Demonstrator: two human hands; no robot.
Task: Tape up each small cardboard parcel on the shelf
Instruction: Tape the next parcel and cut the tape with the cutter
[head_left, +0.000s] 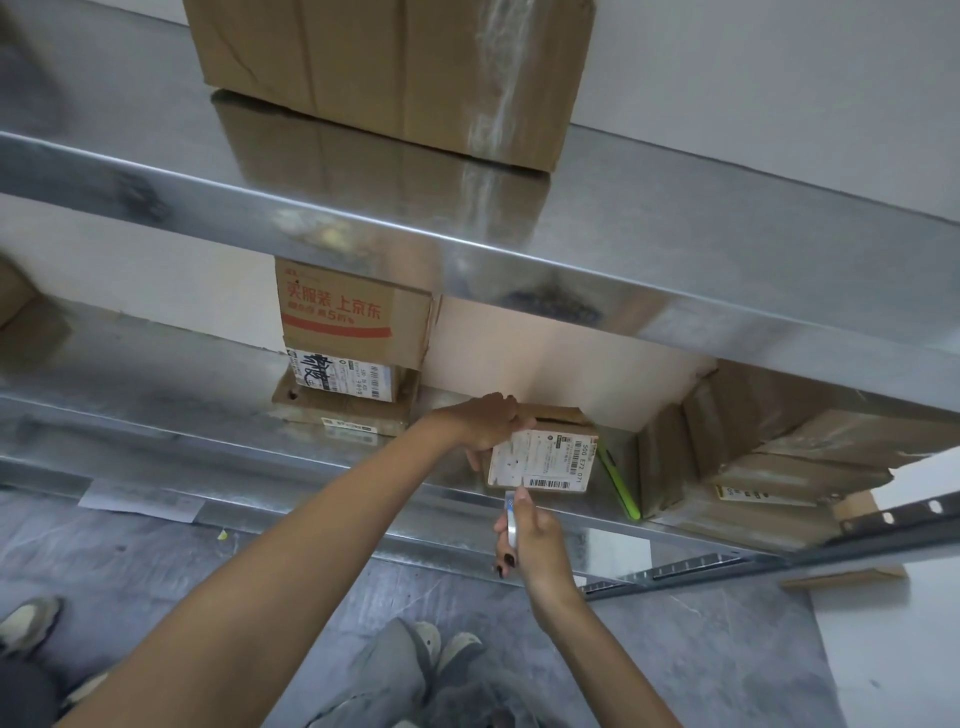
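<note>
A small cardboard parcel (550, 457) with a white shipping label stands near the front edge of the lower metal shelf (208, 415). My left hand (483, 423) grips the parcel's upper left corner. Just below the parcel's front, my right hand (530, 540) holds a roll of clear tape (511, 519) upright, its top end touching the parcel's bottom edge. To the left stands a stack of two other boxes (353, 358), the top one printed in red.
A green tool (618, 483) leans just right of the parcel. A torn, open carton (753, 452) fills the shelf's right end. A big box (389, 73) sits on the upper shelf. Another person's shoes (31, 623) are at the left, my feet (441, 649) below.
</note>
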